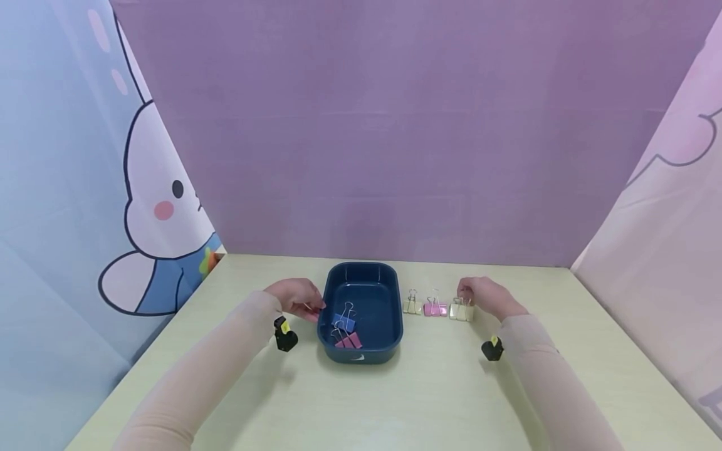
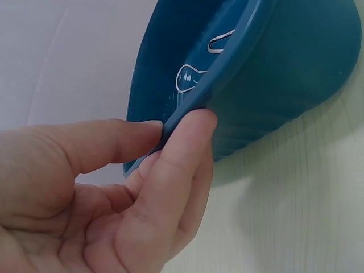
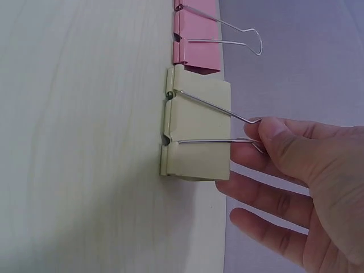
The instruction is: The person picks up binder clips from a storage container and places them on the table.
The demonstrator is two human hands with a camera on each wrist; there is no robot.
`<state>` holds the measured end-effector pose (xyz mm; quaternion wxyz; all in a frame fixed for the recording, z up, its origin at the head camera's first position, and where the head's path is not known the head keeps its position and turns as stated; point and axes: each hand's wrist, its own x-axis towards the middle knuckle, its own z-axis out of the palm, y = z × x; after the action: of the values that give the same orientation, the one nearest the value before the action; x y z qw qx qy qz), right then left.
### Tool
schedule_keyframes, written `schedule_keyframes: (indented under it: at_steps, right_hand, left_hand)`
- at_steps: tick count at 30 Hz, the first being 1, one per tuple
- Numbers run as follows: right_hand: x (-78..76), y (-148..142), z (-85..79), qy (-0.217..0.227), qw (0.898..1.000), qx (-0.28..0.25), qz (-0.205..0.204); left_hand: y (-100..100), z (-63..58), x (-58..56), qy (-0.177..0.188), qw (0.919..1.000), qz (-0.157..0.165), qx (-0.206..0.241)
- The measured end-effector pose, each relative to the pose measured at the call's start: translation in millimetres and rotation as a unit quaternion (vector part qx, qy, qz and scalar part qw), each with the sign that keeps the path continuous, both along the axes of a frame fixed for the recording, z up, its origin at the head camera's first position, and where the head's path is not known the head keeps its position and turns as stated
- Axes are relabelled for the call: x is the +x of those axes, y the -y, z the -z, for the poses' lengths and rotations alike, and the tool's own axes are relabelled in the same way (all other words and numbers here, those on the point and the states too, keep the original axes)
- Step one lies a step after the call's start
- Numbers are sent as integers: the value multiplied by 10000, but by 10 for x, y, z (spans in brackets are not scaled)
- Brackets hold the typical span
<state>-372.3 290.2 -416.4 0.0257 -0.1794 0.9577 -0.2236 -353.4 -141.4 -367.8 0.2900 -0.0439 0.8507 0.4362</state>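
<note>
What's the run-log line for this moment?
left hand: pinches rim of blue tray | right hand: pinches handle of rightmost cream clip | in tray: blue clip, magenta clip | on table: pink clip, other cream clip

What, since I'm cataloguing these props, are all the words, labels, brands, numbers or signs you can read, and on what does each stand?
No words or numbers are readable.
White curved mark on the blue tray's near end: no letters made out.
Yellow tags on the black wrist devices: too small to read.
</note>
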Motion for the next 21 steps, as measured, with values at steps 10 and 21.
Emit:
schedule_keyframes:
  at_steps: [10,21]
  right_hand:
    - [41,168,-105,-540,9979,338,-142]
    - [301,1507,-562,-1059,9845,456,-1322]
  left_hand:
    - [9,-7,1,-26,10000,-38,-76]
    - [-9,-1,-16,22,10000,-5,-22]
